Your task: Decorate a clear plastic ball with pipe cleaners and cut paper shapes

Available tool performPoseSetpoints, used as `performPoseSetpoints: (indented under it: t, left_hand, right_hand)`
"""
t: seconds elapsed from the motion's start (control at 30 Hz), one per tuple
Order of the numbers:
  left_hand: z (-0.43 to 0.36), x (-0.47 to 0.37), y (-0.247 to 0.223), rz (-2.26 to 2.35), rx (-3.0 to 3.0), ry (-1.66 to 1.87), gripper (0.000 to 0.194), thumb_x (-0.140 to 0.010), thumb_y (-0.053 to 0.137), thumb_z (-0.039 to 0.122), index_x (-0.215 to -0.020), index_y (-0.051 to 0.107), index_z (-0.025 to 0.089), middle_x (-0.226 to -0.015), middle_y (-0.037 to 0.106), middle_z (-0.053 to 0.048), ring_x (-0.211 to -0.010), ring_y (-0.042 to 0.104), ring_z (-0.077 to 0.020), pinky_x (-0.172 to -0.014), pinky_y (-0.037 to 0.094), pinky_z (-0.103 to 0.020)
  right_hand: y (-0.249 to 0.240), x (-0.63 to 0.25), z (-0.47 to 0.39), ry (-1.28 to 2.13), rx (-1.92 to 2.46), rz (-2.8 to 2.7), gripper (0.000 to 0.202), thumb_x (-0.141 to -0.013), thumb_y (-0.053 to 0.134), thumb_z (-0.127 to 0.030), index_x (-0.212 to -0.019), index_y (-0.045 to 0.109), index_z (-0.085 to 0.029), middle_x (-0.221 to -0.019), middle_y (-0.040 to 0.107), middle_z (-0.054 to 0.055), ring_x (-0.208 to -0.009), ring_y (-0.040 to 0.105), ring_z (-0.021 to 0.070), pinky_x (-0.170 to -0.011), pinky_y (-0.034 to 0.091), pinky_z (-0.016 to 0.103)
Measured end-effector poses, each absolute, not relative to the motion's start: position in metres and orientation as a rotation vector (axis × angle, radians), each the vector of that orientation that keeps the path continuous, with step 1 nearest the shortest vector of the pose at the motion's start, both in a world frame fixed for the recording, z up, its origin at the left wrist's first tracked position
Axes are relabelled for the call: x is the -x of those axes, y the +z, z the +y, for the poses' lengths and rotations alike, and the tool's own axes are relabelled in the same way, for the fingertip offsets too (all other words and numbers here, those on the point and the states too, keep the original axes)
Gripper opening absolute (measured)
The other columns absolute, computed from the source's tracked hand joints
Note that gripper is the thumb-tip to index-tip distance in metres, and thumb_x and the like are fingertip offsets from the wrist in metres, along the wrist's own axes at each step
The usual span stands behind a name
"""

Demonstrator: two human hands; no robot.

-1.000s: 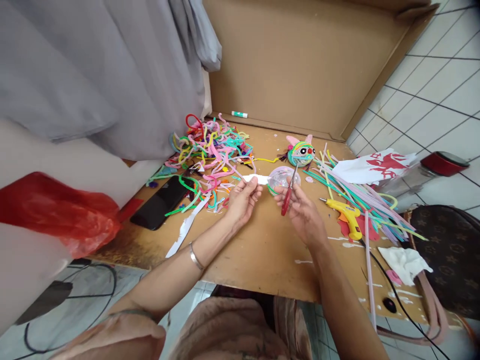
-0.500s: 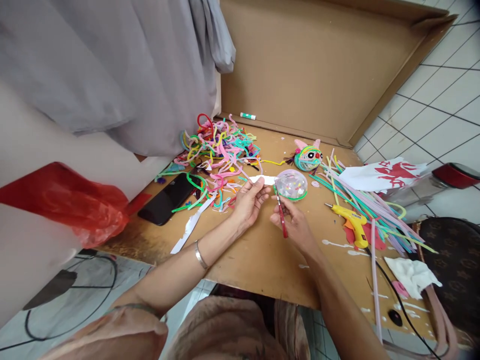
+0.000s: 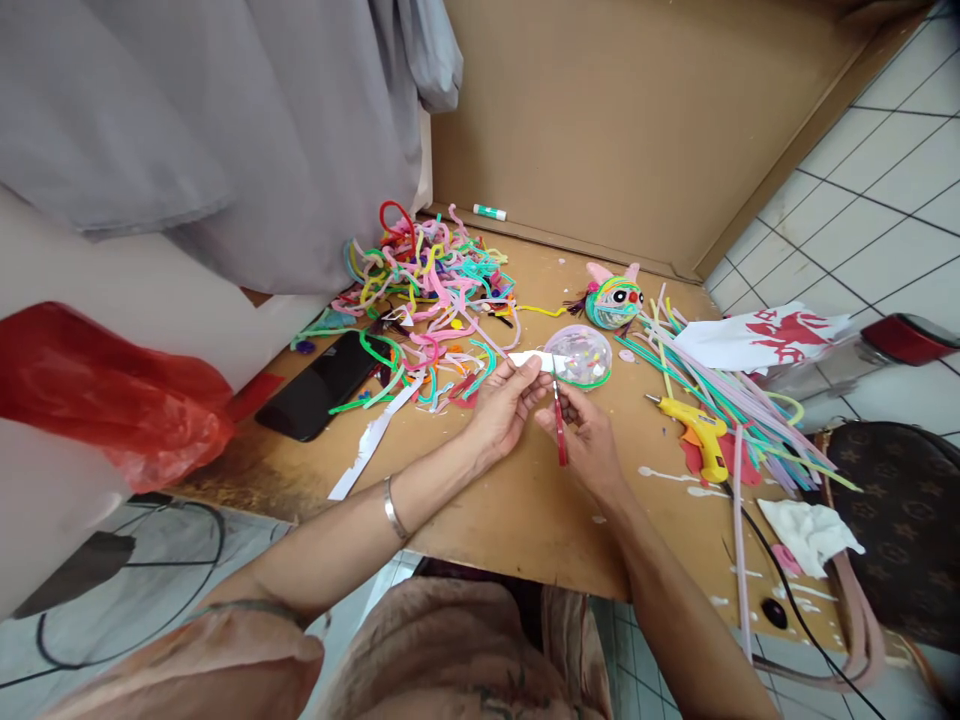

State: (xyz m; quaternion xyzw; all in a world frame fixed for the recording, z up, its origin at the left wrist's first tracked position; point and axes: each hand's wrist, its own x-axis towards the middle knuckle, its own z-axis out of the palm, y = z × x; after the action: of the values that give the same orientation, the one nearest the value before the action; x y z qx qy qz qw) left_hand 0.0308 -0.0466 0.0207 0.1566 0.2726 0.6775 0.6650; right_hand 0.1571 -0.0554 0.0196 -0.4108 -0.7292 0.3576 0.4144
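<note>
Between thumb and fingers, my left hand (image 3: 512, 400) pinches a small strip of white paper (image 3: 534, 359). Red-handled scissors (image 3: 560, 425) are gripped in my right hand (image 3: 586, 435), their blades pointing away from me at the paper's right part. Whether the blades are parted is too small to tell. Just beyond the scissors lies a round clear dish with a pink and green rim (image 3: 581, 350), holding small coloured bits. Behind it sits a striped pipe-cleaner animal head (image 3: 613, 303) with pink ears, round eyes and a red nose.
A tangled heap of pipe cleaners (image 3: 435, 280), a black phone (image 3: 319, 385) and a torn white paper strip (image 3: 375, 440) lie left. To the right are a yellow glue gun (image 3: 697, 435), straight pipe cleaners (image 3: 750, 400), a crumpled tissue (image 3: 810, 535) and a brown bag (image 3: 892, 530). A glue stick (image 3: 490, 212) lies behind.
The view has shifted slightly, so most things sit a little further left. Both hands keep their hold, and the scissors stay at the paper's right part.
</note>
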Motion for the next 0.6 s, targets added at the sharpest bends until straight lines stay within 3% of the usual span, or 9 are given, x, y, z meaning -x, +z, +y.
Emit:
performPoseSetpoints:
  t: [0.33,0.6]
  left_hand:
    - [-0.0482,-0.0299,0.0261,0.629,-0.377,1.493,0.026,-0.069,0.083,0.025,-0.08,0.061,0.015,-0.067,0.067,0.003,-0.061,0.062,-0.0052,-0.062,0.048,-0.015]
    - [-0.0473,-0.0277,0.0275,0.653,-0.417,1.496,0.025,-0.068,0.083,0.025,-0.077,0.063,0.015,-0.065,0.067,0.002,-0.061,0.063,-0.0062,-0.064,0.049,-0.017]
  right_hand:
    - [0.0198,-0.1633,-0.052,0.965,1.059,-1.789,0.043,-0.079,0.068,-0.053,-0.105,0.068,-0.02,-0.075,0.053,-0.001,-0.066,0.044,0.0133,-0.065,0.043,0.026]
    - [0.0212,-0.1662,-0.0525,1.008,1.04,-1.788,0.039,-0.079,0.07,-0.05,-0.102,0.07,-0.019,-0.072,0.05,-0.002,-0.063,0.042,0.0116,-0.061,0.04,0.024]
